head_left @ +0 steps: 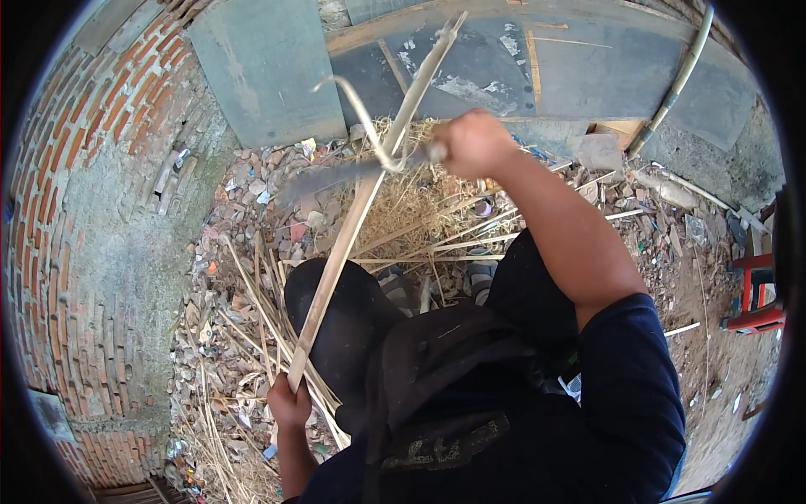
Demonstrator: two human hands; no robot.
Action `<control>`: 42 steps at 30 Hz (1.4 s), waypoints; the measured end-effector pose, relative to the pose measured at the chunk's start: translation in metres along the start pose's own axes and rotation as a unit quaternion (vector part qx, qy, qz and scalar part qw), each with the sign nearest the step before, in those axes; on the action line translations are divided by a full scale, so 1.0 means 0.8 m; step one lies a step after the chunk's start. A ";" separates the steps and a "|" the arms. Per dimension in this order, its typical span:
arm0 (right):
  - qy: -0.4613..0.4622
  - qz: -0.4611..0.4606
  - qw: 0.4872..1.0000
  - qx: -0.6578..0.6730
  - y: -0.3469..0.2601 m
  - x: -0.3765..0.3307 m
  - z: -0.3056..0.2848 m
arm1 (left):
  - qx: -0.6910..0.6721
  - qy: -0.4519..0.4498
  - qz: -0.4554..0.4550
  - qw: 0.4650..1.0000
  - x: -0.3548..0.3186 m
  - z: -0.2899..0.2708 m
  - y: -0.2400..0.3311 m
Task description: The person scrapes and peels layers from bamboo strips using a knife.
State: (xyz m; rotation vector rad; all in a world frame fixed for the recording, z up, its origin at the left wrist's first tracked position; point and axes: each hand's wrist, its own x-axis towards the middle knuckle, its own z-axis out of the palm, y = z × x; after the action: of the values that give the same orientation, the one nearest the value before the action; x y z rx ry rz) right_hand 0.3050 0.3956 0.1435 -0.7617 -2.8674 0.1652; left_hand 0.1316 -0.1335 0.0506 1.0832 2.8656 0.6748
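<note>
My left hand (289, 403) grips the lower end of a long pale bamboo strip (361, 202) that slants up and away to the upper middle. My right hand (472, 143) is closed on the handle of a large knife (336, 175) whose dark blade lies across the strip, pointing left. A thin curl of shaving (357, 105) peels off the strip just above the blade. My knees in dark trousers (344, 319) sit below the strip.
A red brick wall (92, 210) curves along the left. Grey boards (269, 67) lean at the back. Rubble, dry straw and several bamboo slivers (243, 311) cover the ground. A red stool (760, 294) stands at the right edge.
</note>
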 end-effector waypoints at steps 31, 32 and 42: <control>0.023 -0.106 0.994 -0.027 -0.004 -0.001 0.012 | -0.001 -0.047 -0.021 0.999 -0.011 -0.038 -0.016; 0.022 -0.104 0.994 -0.027 0.019 0.002 0.020 | 0.009 -0.039 -0.008 0.999 -0.017 -0.040 -0.030; 0.015 -0.032 0.999 0.021 -0.009 -0.003 0.008 | -0.032 -0.052 -0.032 0.998 -0.011 -0.027 -0.007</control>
State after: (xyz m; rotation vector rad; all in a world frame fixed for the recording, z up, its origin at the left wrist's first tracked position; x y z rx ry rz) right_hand 0.3022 0.3880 0.1378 -0.6589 -2.8467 0.2021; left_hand 0.1316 -0.1515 0.0670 0.9824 2.7591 0.6803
